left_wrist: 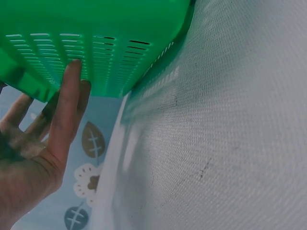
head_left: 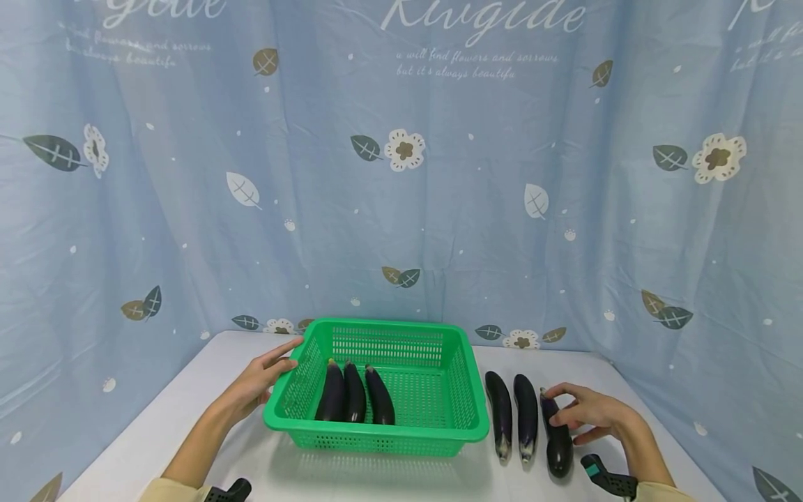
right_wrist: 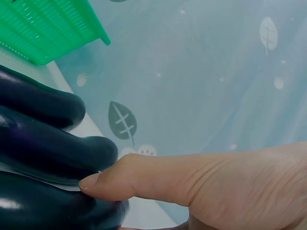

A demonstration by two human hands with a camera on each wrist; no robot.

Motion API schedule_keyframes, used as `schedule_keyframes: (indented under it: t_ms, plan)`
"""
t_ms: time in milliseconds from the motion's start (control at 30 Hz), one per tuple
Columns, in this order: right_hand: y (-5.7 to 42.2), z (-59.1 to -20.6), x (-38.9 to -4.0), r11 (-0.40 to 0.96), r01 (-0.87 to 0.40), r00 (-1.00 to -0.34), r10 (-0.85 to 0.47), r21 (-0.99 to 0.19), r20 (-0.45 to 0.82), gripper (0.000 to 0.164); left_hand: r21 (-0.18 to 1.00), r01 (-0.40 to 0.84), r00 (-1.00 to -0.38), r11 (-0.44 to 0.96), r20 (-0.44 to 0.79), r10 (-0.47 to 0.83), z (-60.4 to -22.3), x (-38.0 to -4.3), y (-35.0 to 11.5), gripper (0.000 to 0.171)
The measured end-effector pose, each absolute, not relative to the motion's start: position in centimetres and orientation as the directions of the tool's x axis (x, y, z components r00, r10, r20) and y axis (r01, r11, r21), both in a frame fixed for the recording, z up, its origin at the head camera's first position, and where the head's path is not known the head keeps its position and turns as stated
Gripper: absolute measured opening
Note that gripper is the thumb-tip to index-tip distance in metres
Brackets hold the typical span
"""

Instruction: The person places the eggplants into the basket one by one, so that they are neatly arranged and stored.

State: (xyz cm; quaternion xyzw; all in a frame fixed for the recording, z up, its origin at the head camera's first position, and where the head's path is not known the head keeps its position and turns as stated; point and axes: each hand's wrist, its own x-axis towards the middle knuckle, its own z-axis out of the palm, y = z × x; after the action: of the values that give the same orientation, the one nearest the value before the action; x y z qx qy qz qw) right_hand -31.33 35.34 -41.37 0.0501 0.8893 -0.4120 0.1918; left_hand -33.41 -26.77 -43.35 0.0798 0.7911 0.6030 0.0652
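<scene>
A green perforated plastic basket (head_left: 376,431) stands on the table, with three dark purple eggplants (head_left: 380,399) lying side by side in its left half. At its left rim, my left hand (head_left: 256,383) grips the edge; from below, the left wrist view shows a digit against the slotted wall (left_wrist: 96,21). To the right of the basket lie three more eggplants in a row. My right hand (head_left: 597,410) pinches the rightmost eggplant (head_left: 558,452) near its stem end, its thumb (right_wrist: 112,184) on the skin. Some right fingers are hidden in the right wrist view.
Two eggplants, one (head_left: 500,413) close to the basket and another (head_left: 525,415) in the middle of the row, lie left of my right hand. White cloth covers the table (head_left: 213,446). A blue printed curtain (head_left: 439,209) hangs behind and at both sides.
</scene>
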Motion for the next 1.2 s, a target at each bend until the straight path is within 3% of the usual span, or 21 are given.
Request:
schedule_keyframes:
  t_ms: [1200]
  plan:
    - [34.80,-42.16,-31.57,0.634,0.219,-0.926,-0.105,-0.742,-0.363,0.065,0.964,0.037,-0.978,0.263,-0.019,0.207,-43.32,-33.61,-26.91,0.062]
